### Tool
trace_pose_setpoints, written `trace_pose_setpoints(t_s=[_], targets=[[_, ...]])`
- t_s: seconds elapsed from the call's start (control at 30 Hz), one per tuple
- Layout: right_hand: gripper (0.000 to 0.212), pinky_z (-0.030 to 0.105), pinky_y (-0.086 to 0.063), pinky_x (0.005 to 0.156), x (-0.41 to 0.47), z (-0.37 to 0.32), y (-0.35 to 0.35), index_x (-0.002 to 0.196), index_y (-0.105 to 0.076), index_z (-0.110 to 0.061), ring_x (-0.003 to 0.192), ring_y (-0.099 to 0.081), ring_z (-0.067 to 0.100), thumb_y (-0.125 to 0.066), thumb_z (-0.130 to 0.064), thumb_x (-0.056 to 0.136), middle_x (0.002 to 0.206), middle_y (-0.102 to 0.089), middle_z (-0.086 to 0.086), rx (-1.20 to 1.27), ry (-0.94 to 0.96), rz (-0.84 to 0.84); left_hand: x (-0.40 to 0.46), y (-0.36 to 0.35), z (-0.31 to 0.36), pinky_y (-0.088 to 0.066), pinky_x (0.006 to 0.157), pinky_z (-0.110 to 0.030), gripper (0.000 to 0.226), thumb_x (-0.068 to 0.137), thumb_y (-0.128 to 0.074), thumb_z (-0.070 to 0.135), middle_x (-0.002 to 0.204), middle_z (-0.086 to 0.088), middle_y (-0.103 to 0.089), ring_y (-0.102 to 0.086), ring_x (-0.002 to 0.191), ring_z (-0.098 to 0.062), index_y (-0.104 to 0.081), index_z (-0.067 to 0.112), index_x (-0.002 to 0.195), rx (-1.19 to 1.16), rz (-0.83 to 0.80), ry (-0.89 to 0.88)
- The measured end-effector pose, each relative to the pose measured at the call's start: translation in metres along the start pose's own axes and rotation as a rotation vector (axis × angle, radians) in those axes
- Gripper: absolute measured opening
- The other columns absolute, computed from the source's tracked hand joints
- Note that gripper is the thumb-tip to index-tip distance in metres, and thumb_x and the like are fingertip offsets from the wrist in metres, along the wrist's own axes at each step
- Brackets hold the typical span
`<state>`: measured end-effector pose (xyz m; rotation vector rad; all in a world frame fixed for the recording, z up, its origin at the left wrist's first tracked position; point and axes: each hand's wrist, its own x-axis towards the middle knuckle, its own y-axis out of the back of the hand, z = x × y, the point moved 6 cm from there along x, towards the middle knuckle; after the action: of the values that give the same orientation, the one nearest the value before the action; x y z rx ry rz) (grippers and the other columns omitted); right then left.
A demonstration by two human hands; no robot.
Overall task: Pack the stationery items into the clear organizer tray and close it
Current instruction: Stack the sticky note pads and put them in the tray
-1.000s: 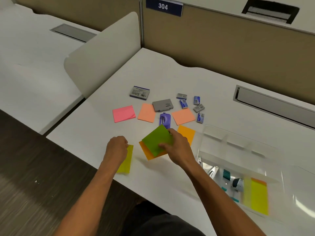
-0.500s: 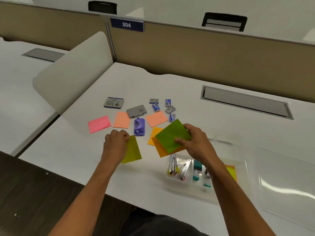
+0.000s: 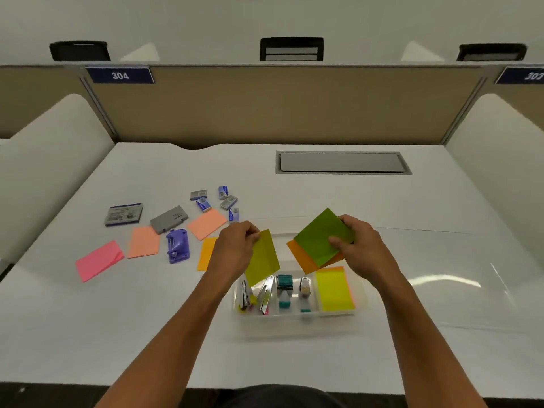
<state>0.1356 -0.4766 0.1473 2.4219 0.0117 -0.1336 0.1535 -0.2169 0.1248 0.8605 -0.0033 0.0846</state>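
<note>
Paper pads, light and floppy: left hand [image 3: 235, 245] pinches yellow-green pad [image 3: 263, 262] by its upper corner at frame centre; right hand [image 3: 362, 248] clamps green and orange pads [image 3: 319, 240] edgewise above organizer tray [image 3: 297, 318].

Two bare forearms rise from the bottom edge of the frame, sleeveless to the elbow, ending in the left hand [image 3: 235, 245] and right hand [image 3: 363, 248], neither wearing rings, watch or gloves. Dark clothing shows at bottom centre.
</note>
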Motion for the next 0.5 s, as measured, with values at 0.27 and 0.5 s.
trace_pose_setpoints(t_s=[0.27,0.5], targets=[[0.035,0.036,-0.049,0.085,-0.023,0.05,0.037,0.128,-0.055,-0.025,0.105,-0.058,0.022,-0.062,-0.02,0.094,0.118,-0.06,0.0,0.031,-0.103,0.073,0.006,-0.067,0.06,-0.038,0.07,-0.022,0.013,0.094,-0.057,0.021,0.088,0.008,-0.06,-0.054,0.081,-0.007,-0.069,0.017,0.097,-0.064,-0.17,-0.135],[0.031,0.038,-0.05,0.086,-0.038,0.073,0.052,0.123,-0.057,-0.027,0.099,-0.06,0.022,-0.06,-0.017,0.094,0.111,-0.064,-0.001,0.002,-0.156,0.118,0.011,-0.12,0.081,-0.039,0.066,-0.02,0.011,0.094,-0.058,0.023,0.096,0.004,-0.066,-0.056,0.084,-0.009,-0.068,0.02,0.097,-0.084,-0.309,-0.126]])
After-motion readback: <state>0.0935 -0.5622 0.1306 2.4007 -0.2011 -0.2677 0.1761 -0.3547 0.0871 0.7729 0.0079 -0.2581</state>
